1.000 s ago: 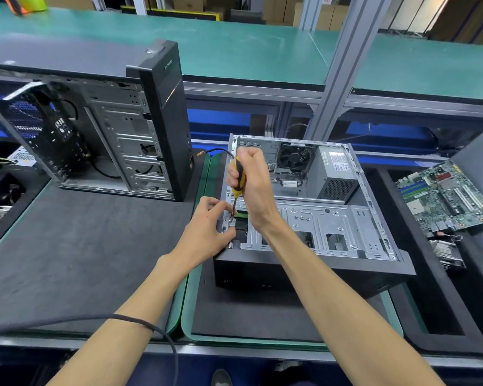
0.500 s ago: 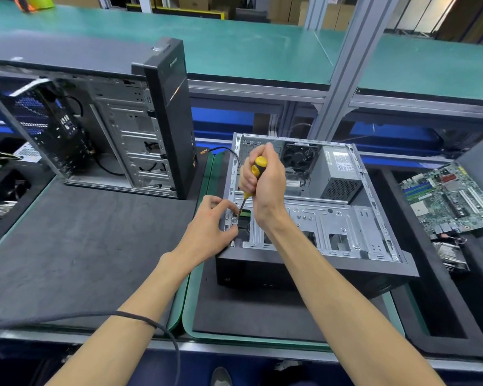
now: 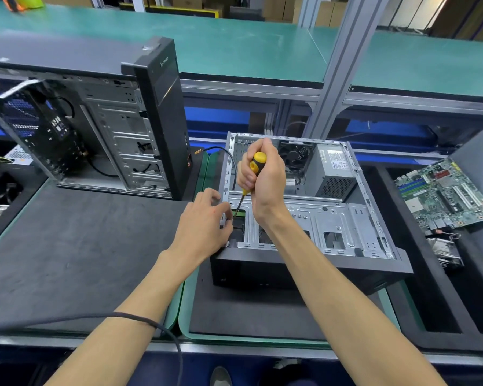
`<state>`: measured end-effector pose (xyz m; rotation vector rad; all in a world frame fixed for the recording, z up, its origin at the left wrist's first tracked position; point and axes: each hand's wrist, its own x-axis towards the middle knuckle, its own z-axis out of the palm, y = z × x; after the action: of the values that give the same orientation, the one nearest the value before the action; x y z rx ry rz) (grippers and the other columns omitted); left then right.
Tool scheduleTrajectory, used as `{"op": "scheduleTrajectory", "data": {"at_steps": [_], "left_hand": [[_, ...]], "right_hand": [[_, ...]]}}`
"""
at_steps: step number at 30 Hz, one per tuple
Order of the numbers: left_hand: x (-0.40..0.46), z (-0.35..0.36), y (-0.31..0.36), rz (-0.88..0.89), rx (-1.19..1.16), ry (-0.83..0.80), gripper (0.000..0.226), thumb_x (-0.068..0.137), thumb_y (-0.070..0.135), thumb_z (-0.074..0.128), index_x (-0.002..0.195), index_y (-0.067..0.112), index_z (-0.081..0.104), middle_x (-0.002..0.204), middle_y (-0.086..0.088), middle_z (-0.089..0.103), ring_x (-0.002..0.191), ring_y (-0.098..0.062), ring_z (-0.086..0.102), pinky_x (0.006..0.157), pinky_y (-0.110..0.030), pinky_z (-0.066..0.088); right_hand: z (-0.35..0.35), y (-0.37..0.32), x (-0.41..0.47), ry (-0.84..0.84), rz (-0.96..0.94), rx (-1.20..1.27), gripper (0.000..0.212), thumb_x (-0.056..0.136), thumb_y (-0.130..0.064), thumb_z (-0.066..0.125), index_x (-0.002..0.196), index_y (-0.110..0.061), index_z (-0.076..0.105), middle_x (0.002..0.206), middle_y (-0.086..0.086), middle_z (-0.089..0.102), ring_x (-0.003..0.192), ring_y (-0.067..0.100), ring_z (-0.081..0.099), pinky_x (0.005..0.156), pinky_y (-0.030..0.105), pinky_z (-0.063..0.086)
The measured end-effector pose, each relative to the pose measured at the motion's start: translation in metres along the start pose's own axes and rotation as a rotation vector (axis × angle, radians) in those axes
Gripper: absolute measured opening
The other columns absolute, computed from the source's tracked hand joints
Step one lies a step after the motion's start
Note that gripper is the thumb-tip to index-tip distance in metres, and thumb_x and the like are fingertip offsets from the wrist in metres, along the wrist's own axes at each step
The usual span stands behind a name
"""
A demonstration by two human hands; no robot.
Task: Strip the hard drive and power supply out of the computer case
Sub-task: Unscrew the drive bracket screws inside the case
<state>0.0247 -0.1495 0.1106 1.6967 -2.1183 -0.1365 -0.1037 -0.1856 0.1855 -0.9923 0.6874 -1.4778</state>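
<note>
**Screwdriver at the drive cage, open case on the mat**

Right hand (image 3: 264,178) curled round a yellow-and-black screwdriver (image 3: 252,174), shaft angled down-left, tip at the metal drive cage (image 3: 313,221). Left hand (image 3: 205,224) at the cage's left edge, fingers bent, thumb and forefinger pinching the metal lip close to the tip.

Computer case (image 3: 304,263) lies on its side, open face up, on a black foam mat (image 3: 251,316) with green border. Power supply (image 3: 332,174), a grey box with a label and mesh grille, sits in the far right corner, a fan (image 3: 296,156) just left of it. Hard drive: cannot tell; dark shape under the cage, mostly hidden.

Left, a second case (image 3: 140,121) stands upright, side open, on dark tabletop (image 3: 67,246). Right, a green motherboard (image 3: 444,193) leans in a black tray (image 3: 430,302), heatsink (image 3: 444,250) below it. Beyond, a green-topped bench (image 3: 234,43) with grey aluminium post (image 3: 343,68); cardboard boxes behind. A black cable (image 3: 95,316) crosses the left forearm.
</note>
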Motion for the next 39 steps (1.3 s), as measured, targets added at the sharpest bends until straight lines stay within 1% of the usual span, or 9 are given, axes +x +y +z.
{"op": "scheduleTrajectory", "data": {"at_steps": [4,10,15,20,23,27,32,36,39], "left_hand": [[0.006,-0.002,0.005,0.012,0.075,0.002,0.008,0.088,0.023,0.068,0.091,0.018,0.072,0.110,0.001,0.054,0.103,-0.021,0.050,0.073,-0.033,0.041],[0.014,0.000,0.008,0.038,0.183,-0.044,0.016,0.095,0.024,0.056,0.099,0.015,0.068,0.112,-0.001,0.053,0.103,-0.021,0.045,0.080,-0.034,0.042],[0.015,0.002,0.011,0.072,0.286,-0.057,0.025,0.102,0.025,0.040,0.107,0.011,0.061,0.114,-0.003,0.048,0.103,-0.023,0.043,0.081,-0.034,0.041],[0.017,-0.007,0.008,0.104,0.254,-0.132,0.020,0.093,0.033,0.056,0.103,0.020,0.066,0.114,0.002,0.051,0.106,-0.019,0.046,0.086,-0.034,0.042],[0.018,-0.010,0.010,0.096,0.230,-0.141,0.016,0.092,0.029,0.058,0.101,0.020,0.068,0.112,0.003,0.052,0.106,-0.019,0.047,0.085,-0.033,0.043],[0.022,-0.013,0.011,0.097,0.218,-0.150,0.014,0.092,0.026,0.058,0.096,0.019,0.070,0.110,0.003,0.053,0.104,-0.018,0.048,0.084,-0.032,0.044],[0.026,-0.013,0.011,0.122,0.251,-0.148,0.019,0.094,0.026,0.054,0.098,0.016,0.070,0.109,0.001,0.051,0.103,-0.019,0.047,0.075,-0.030,0.043],[0.026,-0.008,0.011,0.167,0.341,-0.154,0.025,0.097,0.028,0.044,0.104,0.013,0.062,0.112,-0.002,0.047,0.104,-0.022,0.044,0.079,-0.033,0.043],[0.024,-0.007,0.007,0.190,0.323,-0.146,0.024,0.097,0.030,0.043,0.104,0.013,0.060,0.113,-0.002,0.046,0.103,-0.022,0.043,0.081,-0.035,0.045]], "right_hand": [[-0.003,-0.001,-0.002,0.016,-0.003,-0.014,0.038,0.098,-0.033,0.038,0.065,-0.020,0.053,0.047,-0.003,0.037,0.041,0.012,0.028,0.040,0.022,0.028],[-0.007,-0.005,-0.003,0.035,-0.006,-0.017,0.040,0.102,-0.028,0.036,0.067,-0.018,0.052,0.047,-0.003,0.038,0.040,0.011,0.030,0.040,0.021,0.029],[-0.010,-0.005,-0.004,0.045,-0.011,-0.030,0.040,0.104,-0.026,0.034,0.070,-0.015,0.050,0.047,-0.005,0.039,0.040,0.010,0.031,0.040,0.021,0.030],[-0.010,-0.003,-0.004,0.060,-0.001,-0.031,0.044,0.106,-0.022,0.032,0.067,-0.018,0.052,0.047,-0.003,0.038,0.040,0.011,0.031,0.041,0.022,0.030],[-0.009,-0.001,-0.004,0.067,0.005,-0.030,0.043,0.106,-0.019,0.032,0.068,-0.017,0.051,0.047,-0.002,0.038,0.040,0.011,0.030,0.040,0.023,0.029],[-0.009,0.002,-0.002,0.064,0.001,-0.040,0.037,0.101,-0.021,0.036,0.067,-0.018,0.051,0.048,-0.002,0.038,0.041,0.012,0.029,0.041,0.024,0.028],[-0.009,0.005,0.000,0.062,0.009,-0.019,0.034,0.096,-0.031,0.040,0.068,-0.017,0.052,0.047,-0.002,0.038,0.040,0.012,0.030,0.040,0.023,0.029],[-0.008,0.007,0.002,0.061,0.012,-0.012,0.033,0.097,-0.028,0.040,0.068,-0.017,0.051,0.047,-0.002,0.038,0.040,0.012,0.030,0.040,0.022,0.029],[-0.007,0.007,0.003,0.058,0.006,0.000,0.036,0.099,-0.024,0.038,0.067,-0.018,0.053,0.047,-0.003,0.038,0.040,0.011,0.030,0.040,0.021,0.029]]}}
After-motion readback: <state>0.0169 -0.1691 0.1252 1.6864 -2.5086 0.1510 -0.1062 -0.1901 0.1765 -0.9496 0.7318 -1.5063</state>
